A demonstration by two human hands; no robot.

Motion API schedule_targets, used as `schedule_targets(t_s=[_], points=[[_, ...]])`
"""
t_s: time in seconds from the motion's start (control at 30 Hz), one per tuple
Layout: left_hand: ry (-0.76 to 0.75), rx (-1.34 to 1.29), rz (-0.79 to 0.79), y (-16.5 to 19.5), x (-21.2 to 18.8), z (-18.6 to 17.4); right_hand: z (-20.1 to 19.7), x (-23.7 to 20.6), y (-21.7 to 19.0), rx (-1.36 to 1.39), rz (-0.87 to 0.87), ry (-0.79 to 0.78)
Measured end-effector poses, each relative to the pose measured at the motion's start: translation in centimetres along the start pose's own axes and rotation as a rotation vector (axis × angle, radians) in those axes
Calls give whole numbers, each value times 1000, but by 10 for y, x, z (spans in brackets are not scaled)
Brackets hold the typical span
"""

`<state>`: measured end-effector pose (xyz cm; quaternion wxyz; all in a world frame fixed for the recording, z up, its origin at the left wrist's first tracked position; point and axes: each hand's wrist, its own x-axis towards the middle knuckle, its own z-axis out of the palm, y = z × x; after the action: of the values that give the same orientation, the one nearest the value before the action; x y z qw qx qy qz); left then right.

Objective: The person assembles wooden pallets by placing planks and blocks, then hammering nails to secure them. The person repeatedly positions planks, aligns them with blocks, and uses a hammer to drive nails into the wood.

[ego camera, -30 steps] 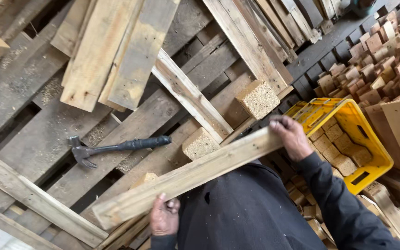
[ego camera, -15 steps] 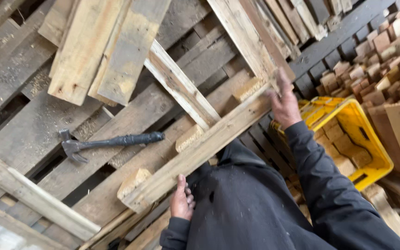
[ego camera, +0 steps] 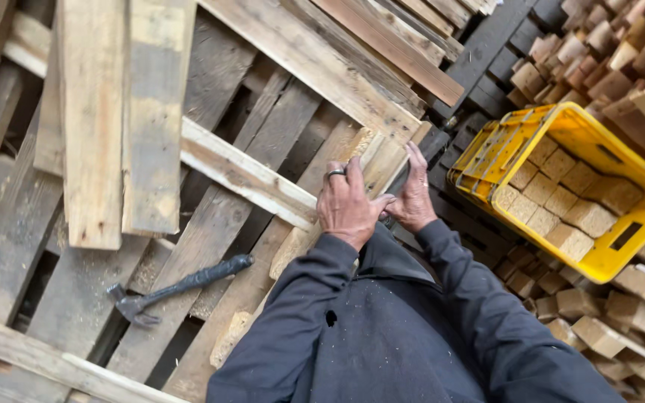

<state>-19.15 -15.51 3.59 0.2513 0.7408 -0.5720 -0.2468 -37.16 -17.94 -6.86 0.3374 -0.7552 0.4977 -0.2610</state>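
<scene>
Seen from above, a person in a dark navy work jacket dusted with pale specks fills the bottom of the view, both sleeves reaching forward. The left hand (ego camera: 349,201), a ring on one finger, lies knuckles up with fingers curled over the near end of a long pale rough-sawn wooden plank (ego camera: 382,160); its grip looks closed on the plank, though the fingertips are hidden. The right hand (ego camera: 416,198) is just beside it, touching it at the thumb, palm flat and fingers straight against the plank's edge, an open grip that seems to steady the board rather than clasp it. The plank slants up and away from the hands, resting on a bed of weathered grey-brown pallet boards (ego camera: 210,231), which are splintery, gapped, and strewn with sawdust. To the left of the sleeve, a dark metal claw hammer with a black handle (ego camera: 177,287) lies loose across those boards, within reach, head pointing away to the left. Farther left, shorter pale planks (ego camera: 125,119) lie stacked over the slats. To the right, a bright yellow plastic crate (ego camera: 621,160) holds square chunky wooden blocks (ego camera: 561,201), likely sorted there, with more blocks heaped around and beyond it.
</scene>
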Motion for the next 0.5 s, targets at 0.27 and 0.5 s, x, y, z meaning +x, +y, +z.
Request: schedule_targets(t_s=[0.27, 0.5], points=[[-62, 96, -170, 12, -4, 34, -5, -6, 0, 86, 41, -10], [-72, 167, -142, 15, 1, 35, -7, -2, -4, 101, 110, -52]])
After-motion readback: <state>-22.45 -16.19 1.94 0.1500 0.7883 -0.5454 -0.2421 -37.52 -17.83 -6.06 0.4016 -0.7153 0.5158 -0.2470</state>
